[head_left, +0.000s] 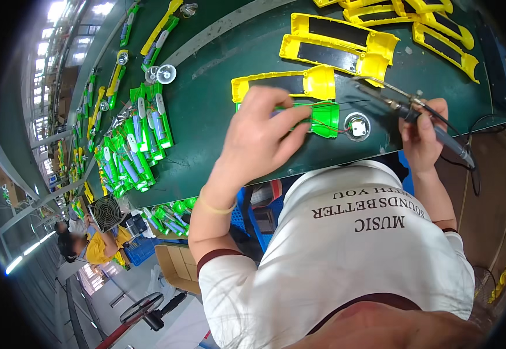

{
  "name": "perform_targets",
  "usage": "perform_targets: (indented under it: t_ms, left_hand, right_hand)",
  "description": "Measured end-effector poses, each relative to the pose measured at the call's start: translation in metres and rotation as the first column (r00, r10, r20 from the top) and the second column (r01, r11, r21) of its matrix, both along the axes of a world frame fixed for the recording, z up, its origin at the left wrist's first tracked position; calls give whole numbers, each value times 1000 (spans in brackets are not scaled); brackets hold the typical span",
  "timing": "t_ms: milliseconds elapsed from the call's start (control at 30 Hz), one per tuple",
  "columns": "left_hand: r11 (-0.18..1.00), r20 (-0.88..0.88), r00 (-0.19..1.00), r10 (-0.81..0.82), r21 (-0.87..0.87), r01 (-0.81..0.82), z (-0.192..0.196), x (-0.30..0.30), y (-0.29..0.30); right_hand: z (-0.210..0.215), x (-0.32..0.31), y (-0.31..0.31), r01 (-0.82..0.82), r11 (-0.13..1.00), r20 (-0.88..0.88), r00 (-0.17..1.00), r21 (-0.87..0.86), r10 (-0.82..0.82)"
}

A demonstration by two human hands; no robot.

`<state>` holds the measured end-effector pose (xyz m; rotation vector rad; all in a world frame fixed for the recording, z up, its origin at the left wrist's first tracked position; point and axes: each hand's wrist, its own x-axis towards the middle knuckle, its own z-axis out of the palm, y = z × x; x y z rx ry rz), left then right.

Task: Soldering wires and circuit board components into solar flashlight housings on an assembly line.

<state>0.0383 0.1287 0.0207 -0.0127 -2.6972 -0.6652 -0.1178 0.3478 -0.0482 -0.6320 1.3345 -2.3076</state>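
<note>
My right hand (423,134) is closed around a soldering iron (407,110) with a thin metal tube along it; its tip points left, above the bench. My left hand (262,131) bends over a green plastic half-shell (326,120), thumb and forefinger closed across it, hiding most of it. Thin red and dark wires stick out by the fingertips. Right of the shell lies a round clear lamp lens (357,127) with a small white board in it, wires leading towards the shell. A yellow half-shell (321,83) lies just beyond my left hand.
More yellow half-shells (337,32) lie at the far right. Green shells with purple cells (136,142) are heaped on the left, near loose clear lenses (166,74). A black cable (475,168) hangs at the right. Below left stand a cardboard box (177,264) and a fan (148,308); a person in yellow (104,247) sits beyond.
</note>
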Motion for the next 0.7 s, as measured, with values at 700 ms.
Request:
perform_targets:
  t_ms: [700]
  left_hand:
    - [949, -86, 979, 186, 273, -156, -29, -7, 5]
  right_hand:
    - [2, -16, 7, 37, 998, 130, 991, -51, -30]
